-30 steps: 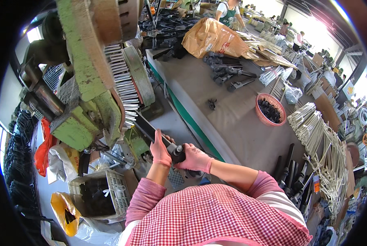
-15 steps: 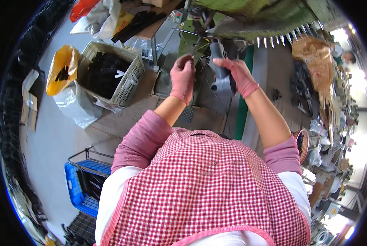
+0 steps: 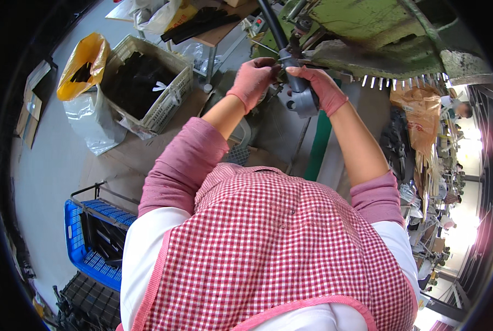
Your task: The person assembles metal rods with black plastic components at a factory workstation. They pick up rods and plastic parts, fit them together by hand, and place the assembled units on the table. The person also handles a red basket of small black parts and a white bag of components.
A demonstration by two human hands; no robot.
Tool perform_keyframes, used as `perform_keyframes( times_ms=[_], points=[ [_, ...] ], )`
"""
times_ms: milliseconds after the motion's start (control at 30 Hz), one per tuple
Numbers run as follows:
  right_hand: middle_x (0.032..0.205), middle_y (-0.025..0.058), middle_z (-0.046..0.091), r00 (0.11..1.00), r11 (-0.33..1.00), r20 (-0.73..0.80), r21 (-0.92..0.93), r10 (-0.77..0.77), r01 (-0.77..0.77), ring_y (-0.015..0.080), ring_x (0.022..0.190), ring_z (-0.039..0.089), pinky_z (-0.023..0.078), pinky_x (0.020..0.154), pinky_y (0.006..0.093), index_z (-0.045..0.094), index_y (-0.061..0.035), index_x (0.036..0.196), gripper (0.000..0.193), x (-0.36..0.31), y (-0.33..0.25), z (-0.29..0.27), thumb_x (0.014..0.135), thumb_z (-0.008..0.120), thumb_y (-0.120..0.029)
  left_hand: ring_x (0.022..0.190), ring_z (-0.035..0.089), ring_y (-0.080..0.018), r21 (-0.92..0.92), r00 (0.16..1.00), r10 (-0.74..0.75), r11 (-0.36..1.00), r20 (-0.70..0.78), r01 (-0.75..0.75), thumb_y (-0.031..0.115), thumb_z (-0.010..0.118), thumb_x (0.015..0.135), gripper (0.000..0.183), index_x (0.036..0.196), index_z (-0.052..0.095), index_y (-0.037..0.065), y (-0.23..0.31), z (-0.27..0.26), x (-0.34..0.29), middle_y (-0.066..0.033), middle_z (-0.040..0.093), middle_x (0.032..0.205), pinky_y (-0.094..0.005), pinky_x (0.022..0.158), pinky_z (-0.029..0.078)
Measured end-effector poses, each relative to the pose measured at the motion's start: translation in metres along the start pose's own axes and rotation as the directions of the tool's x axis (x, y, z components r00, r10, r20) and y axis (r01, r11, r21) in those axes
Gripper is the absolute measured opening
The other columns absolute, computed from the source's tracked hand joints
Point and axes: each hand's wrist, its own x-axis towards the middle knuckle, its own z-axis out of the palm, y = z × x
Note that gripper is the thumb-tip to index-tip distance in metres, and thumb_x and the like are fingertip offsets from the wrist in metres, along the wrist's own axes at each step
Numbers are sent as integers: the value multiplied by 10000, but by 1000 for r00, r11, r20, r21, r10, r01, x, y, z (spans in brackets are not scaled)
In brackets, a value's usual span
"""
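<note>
Both my hands wear pink gloves. My right hand point(image 3: 322, 88) is closed round a grey cylindrical fitting point(image 3: 298, 91), thumb across its front. The fitting has a wider, rounded end with a hole in it, pointing toward me. A dark rod or hose point(image 3: 273, 25) runs up from its far end. Just left of the fitting is my left hand point(image 3: 254, 83), its fingers curled together at the far end; what they pinch, if anything, is too small to make out. Beyond both hands stands a green, worn machine point(image 3: 367, 33) with a row of pale teeth along its lower edge.
To the left stand a cream crate point(image 3: 172, 107) of black pieces and a yellow bag point(image 3: 86, 60). A blue crate point(image 3: 73, 231) sits lower left. A brown plastic bag point(image 3: 423, 113) lies on the right. At the back is a table point(image 3: 219, 36) carrying dark strips.
My left hand has moved right, closer to the grey fitting. My right hand still holds the fitting, which has tilted. The whole view has shifted a little.
</note>
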Motion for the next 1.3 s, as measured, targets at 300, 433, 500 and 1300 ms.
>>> perform_keyframes(
  times_ms=[300,433,500,1300],
  points=[
    [730,-14,599,990,964,-108,-260,-88,57,89,595,570,483,541,266,688,-51,906,305,7,-1,9,764,813,-291,776,669,-162,-55,974,-206,976,92,212,93,598,913,172,1021,659,-26,19,-11,11,-90,681,919,-255,676,554],
    [875,138,696,833,625,-110,-716,-542,312,261,830,679,525,800,351,678,53,960,541,11,12,25,650,846,-357,876,694,-209,-60,945,-279,954,173,293,183,536,969,266,1119,620,-19,13,-30,22,-110,677,1042,-312,796,583],
    [1000,217,689,865,430,-177,-902,-470,49,368,960,667,519,888,387,657,56,1042,662,15,20,35,633,823,-438,880,682,-186,-15,952,-268,962,144,273,214,528,973,252,1102,626,22,10,-43,22,-87,677,1035,-308,775,577],
    [1102,233,648,867,431,-236,-902,-438,-28,336,1066,640,514,917,384,588,58,1113,761,10,33,44,645,791,-506,1003,632,-336,-83,891,-423,894,164,440,160,560,962,304,1217,528,-2,-21,-167,-12,-208,632,1146,-476,916,537]
  ],
)
